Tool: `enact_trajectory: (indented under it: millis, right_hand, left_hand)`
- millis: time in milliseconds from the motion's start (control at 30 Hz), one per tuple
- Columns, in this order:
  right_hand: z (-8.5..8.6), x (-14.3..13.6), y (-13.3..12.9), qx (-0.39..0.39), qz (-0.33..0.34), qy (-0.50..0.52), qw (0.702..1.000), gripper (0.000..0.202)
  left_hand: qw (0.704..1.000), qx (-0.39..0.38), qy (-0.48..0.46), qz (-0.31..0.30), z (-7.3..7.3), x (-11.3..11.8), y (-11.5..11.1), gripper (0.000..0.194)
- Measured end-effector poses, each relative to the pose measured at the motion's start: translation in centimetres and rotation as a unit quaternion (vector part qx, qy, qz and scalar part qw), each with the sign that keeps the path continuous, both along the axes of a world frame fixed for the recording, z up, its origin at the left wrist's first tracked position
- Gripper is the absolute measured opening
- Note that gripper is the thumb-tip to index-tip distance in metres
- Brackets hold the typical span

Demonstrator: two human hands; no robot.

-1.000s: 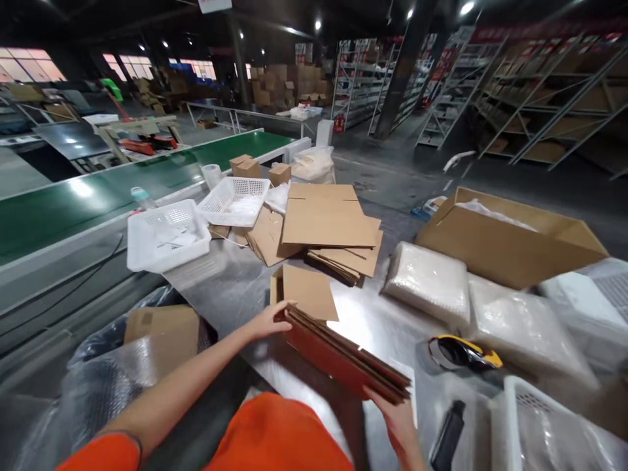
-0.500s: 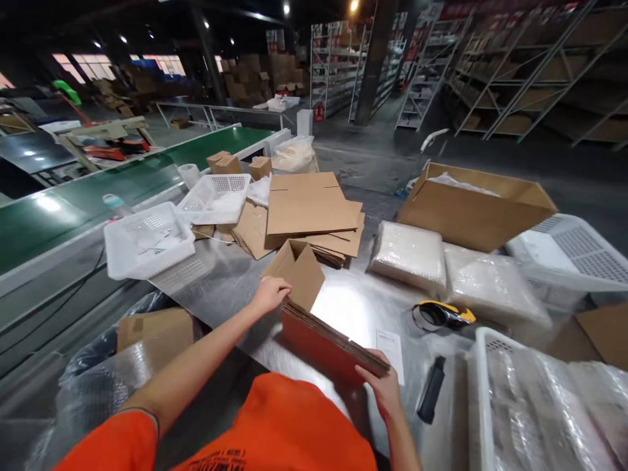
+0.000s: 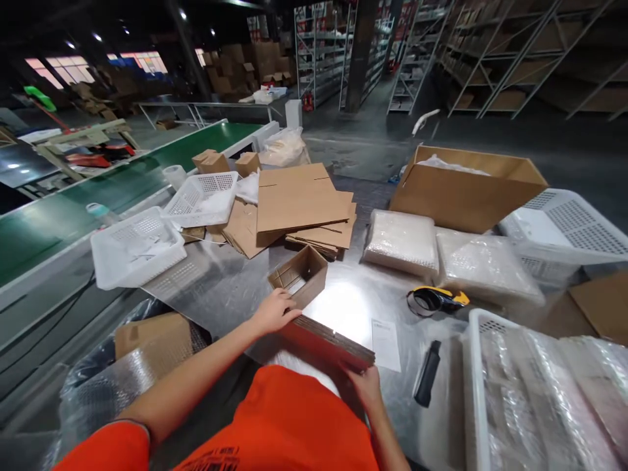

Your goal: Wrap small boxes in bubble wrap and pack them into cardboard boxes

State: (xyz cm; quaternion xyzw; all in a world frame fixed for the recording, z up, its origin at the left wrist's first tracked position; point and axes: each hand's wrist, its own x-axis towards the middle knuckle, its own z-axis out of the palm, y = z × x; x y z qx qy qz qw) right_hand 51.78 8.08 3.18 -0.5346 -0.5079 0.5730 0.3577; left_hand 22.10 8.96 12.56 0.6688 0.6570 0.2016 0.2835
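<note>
My left hand (image 3: 275, 313) grips the left end of a stack of folded flat cardboard (image 3: 333, 335), its thumb on the top edge and its fingers against a small open box. My right hand (image 3: 362, 383) holds the stack's right end from below. The stack stands on its long edge close to my body. Directly beyond my left hand, the small cardboard box (image 3: 310, 282) is open at the top, with something pale inside. A paper slip (image 3: 385, 345) lies to the right of the stack. Past it lies a black-handled tool (image 3: 428, 374), its kind unclear.
Flat cardboard sheets (image 3: 299, 196) are piled at the back of the metal table. White baskets (image 3: 137, 252) stand at left. A yellow-and-black tape dispenser (image 3: 436, 299), wrapped packs (image 3: 402, 241), a large carton (image 3: 466, 193) and a filled white crate (image 3: 475, 392) occupy the right side.
The small box has gone from standing with a raised panel to sitting lower, its open top showing. The cardboard stack and my right hand have moved slightly left, and the camera view has shifted.
</note>
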Motion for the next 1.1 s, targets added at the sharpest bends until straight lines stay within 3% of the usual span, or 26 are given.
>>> enact_trajectory:
  millis: [67, 133, 200, 267, 333, 400, 467, 567, 733, 867, 1100]
  right_hand:
    - [2.9, 0.7, 0.1, 0.053, 0.034, -0.04, 0.997, 0.036]
    - [7.5, 1.5, 0.2, 0.155, 0.123, -0.156, 0.968, 0.027]
    - [12.5, 1.8, 0.1, 0.23, 0.206, -0.317, 0.897, 0.015]
    - [16.3, 1.3, 0.0, 0.256, 0.271, -0.445, 0.814, 0.009]
    - [18.3, 0.1, 0.1, 0.248, 0.32, -0.523, 0.75, 0.014]
    - [18.5, -1.0, 0.3, 0.23, 0.351, -0.553, 0.72, 0.021]
    - [17.7, -1.5, 0.5, 0.215, 0.362, -0.56, 0.713, 0.021]
    - [16.6, -0.5, 0.3, 0.196, 0.353, -0.563, 0.721, 0.022]
    - [16.1, 4.4, -1.1, 0.186, 0.306, -0.559, 0.748, 0.047]
    - [14.5, 7.9, -2.1, 0.215, 0.253, -0.551, 0.765, 0.037]
    - [11.0, 9.2, -2.3, 0.332, 0.197, -0.448, 0.806, 0.024]
  left_hand:
    - [1.0, -0.006, 0.011, 0.014, 0.2, -0.7, 0.2, 0.035]
    - [0.999, -0.008, 0.034, 0.035, 1.0, -1.0, 0.2, 0.03]
    - [0.998, -0.002, 0.045, 0.041, 2.5, -0.5, -0.1, 0.028]
    - [1.0, 0.007, 0.0, -0.011, 4.3, 0.7, -0.8, 0.056]
    - [0.99, -0.003, -0.094, -0.104, 5.7, 2.2, -1.8, 0.088]
    - [0.967, -0.046, -0.17, -0.185, 6.2, 3.7, -2.7, 0.101]
    - [0.954, -0.079, -0.201, -0.209, 5.8, 4.9, -3.6, 0.097]
    - [0.961, -0.058, -0.216, -0.165, 4.3, 6.7, -4.5, 0.073]
    - [0.964, -0.023, -0.253, -0.071, 3.1, 9.7, -5.3, 0.038]
    - [0.96, -0.023, -0.277, -0.023, 3.1, 10.8, -5.4, 0.033]
    - [0.956, -0.019, -0.292, 0.005, 2.5, 11.9, -4.9, 0.033]
